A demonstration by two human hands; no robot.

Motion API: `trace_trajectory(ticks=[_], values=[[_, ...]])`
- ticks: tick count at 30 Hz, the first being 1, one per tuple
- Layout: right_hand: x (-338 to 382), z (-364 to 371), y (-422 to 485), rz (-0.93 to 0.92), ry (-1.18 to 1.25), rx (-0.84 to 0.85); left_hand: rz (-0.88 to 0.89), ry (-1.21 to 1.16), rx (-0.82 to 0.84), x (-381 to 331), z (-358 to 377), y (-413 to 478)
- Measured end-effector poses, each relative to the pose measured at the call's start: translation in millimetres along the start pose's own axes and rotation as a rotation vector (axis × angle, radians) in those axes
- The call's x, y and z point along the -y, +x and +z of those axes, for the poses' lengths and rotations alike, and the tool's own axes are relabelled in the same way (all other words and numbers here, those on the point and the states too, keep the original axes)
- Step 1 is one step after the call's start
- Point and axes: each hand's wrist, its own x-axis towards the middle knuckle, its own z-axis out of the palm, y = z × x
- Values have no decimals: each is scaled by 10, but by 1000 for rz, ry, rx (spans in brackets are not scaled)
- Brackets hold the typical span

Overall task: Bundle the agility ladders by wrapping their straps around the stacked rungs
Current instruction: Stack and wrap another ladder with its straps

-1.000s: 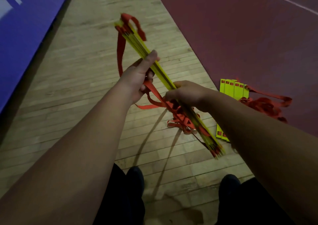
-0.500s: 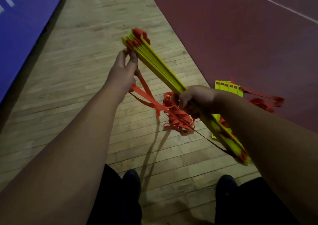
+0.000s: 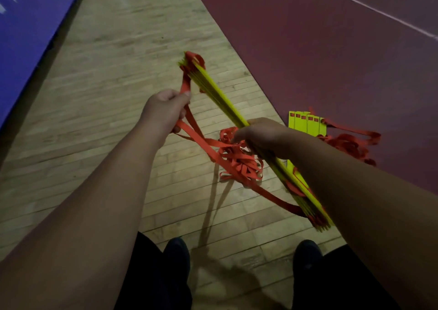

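I find left hand (image 3: pixel 166 110) clenched on strap (image 3: pixel 185 84), right hand (image 3: pixel 258 134) grasping stacked rungs (image 3: pixel 220 96) mid-length. Advise: strap taut, flat turns beside grip, clear of loose loops (image 3: pixel 239 165)

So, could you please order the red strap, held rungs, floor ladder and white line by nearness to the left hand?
1. red strap: gripped by the left hand.
2. held rungs: just right.
3. floor ladder: farther right.
4. white line: far upper right.
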Motion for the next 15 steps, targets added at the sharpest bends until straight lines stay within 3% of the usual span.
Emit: trace_trajectory(ticks=[3, 7, 15], values=[[-92, -24, 82, 57, 38, -188, -25, 114, 172, 66, 46, -19], [-168, -100, 161, 103, 115, -237, -31, 192, 381, 105, 98, -17], [-149, -191, 19, -59, 3, -295, 56, 491, 375, 78, 45, -66]])
